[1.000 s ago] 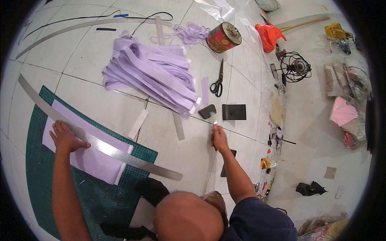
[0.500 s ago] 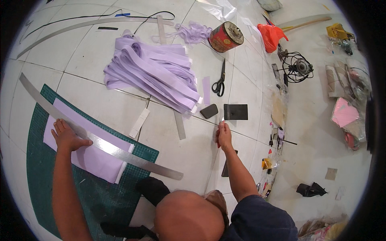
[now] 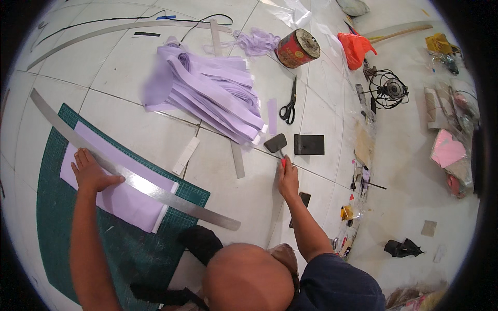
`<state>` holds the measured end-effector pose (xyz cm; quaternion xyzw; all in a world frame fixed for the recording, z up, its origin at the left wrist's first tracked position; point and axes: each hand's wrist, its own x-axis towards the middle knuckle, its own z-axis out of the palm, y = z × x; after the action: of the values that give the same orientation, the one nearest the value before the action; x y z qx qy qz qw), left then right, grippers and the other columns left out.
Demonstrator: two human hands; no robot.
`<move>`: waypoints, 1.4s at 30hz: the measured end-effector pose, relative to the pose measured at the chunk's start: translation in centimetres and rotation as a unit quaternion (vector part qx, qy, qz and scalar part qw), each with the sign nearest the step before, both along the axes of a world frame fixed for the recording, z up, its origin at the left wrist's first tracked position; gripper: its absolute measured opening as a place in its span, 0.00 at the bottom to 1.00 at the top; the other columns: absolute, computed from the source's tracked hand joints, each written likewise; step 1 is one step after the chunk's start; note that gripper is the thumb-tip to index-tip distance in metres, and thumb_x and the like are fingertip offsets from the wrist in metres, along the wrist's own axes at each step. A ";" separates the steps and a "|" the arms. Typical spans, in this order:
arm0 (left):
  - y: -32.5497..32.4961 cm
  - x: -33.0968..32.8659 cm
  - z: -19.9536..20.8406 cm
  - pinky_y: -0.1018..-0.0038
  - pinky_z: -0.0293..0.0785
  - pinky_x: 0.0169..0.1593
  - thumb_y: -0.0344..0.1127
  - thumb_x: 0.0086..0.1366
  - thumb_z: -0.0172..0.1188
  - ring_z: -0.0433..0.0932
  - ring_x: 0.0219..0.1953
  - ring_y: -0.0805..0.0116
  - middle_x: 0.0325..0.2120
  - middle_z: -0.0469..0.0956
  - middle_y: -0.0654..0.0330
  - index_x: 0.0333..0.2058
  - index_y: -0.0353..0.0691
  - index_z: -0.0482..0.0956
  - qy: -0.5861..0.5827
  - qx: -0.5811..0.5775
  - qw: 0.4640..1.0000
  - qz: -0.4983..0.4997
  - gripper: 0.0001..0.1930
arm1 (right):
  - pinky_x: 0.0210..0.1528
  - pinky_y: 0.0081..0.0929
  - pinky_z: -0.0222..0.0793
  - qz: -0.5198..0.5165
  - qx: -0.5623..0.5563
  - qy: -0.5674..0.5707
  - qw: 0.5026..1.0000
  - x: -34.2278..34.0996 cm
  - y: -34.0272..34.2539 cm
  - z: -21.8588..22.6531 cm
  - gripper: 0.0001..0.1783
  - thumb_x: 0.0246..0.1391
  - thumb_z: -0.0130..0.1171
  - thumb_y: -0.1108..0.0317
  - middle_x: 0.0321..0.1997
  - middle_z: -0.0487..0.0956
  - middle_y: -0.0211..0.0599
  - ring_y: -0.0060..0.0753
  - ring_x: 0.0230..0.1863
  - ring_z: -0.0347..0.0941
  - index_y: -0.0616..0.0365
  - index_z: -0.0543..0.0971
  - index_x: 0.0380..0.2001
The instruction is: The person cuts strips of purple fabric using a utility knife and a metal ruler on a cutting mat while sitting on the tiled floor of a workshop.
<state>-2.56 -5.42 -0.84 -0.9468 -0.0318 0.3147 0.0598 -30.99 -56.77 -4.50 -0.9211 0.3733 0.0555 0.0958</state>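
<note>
My left hand (image 3: pixel 92 172) lies flat with spread fingers on a long steel ruler (image 3: pixel 139 182). Under the ruler is a folded lilac fabric strip (image 3: pixel 127 205) on a green cutting mat (image 3: pixel 57 228). My right hand (image 3: pixel 288 179) is closed around the red handle (image 3: pixel 284 162) of a small tool with a narrow metal end. That end meets the lower edge of a dark, rounded block (image 3: pixel 275 142); its exact shape is too small to tell. To the right of the block lies a flat black rectangle (image 3: pixel 309 145).
Ahead lie a pile of lilac strips (image 3: pixel 207 93), black scissors (image 3: pixel 290 103) and a red tin (image 3: pixel 298 48). A dark phone-like slab (image 3: pixel 300 207) is beside my right forearm. Farther right stand a wire-caged fan (image 3: pixel 390 89) and an orange-red bag (image 3: pixel 356 50). My bent knee (image 3: pixel 249 280) is low in the middle.
My right hand has brought the tool's metal end from beside the black rectangle leftward to the dark block. My left hand stays on the ruler. The whole view has shifted slightly.
</note>
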 end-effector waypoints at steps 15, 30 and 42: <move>2.2 -0.5 0.0 0.47 0.31 0.74 0.70 0.28 0.77 0.39 0.75 0.43 0.72 0.43 0.35 0.69 0.22 0.42 -0.039 -0.035 0.999 0.000 0.80 | 0.39 0.39 0.73 0.023 0.389 -0.032 0.920 4.0 15.4 4.3 0.25 0.67 0.53 0.60 0.33 0.73 0.44 0.35 0.31 0.73 0.58 0.62 0.61; 0.7 0.2 0.5 0.43 0.33 0.73 0.72 0.31 0.75 0.42 0.75 0.43 0.73 0.42 0.39 0.71 0.26 0.41 0.005 0.002 1.000 0.003 0.79 | 0.41 0.58 0.72 0.436 0.275 0.073 0.854 28.7 37.4 4.1 0.27 0.59 0.52 0.64 0.31 0.80 0.63 0.70 0.34 0.78 0.65 0.59 0.57; 1.1 0.8 0.4 0.39 0.37 0.71 0.77 0.35 0.69 0.39 0.76 0.46 0.74 0.40 0.45 0.73 0.35 0.41 0.040 0.041 0.998 -0.019 0.76 | 0.42 0.56 0.73 0.455 0.271 0.076 0.845 34.0 44.3 2.6 0.17 0.65 0.46 0.58 0.38 0.79 0.64 0.68 0.41 0.78 0.63 0.63 0.44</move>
<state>-1.76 -4.29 -0.42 -0.9304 -0.0241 0.3499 0.1060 2.98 -12.43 -1.89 -0.9180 -0.1114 0.2613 0.2769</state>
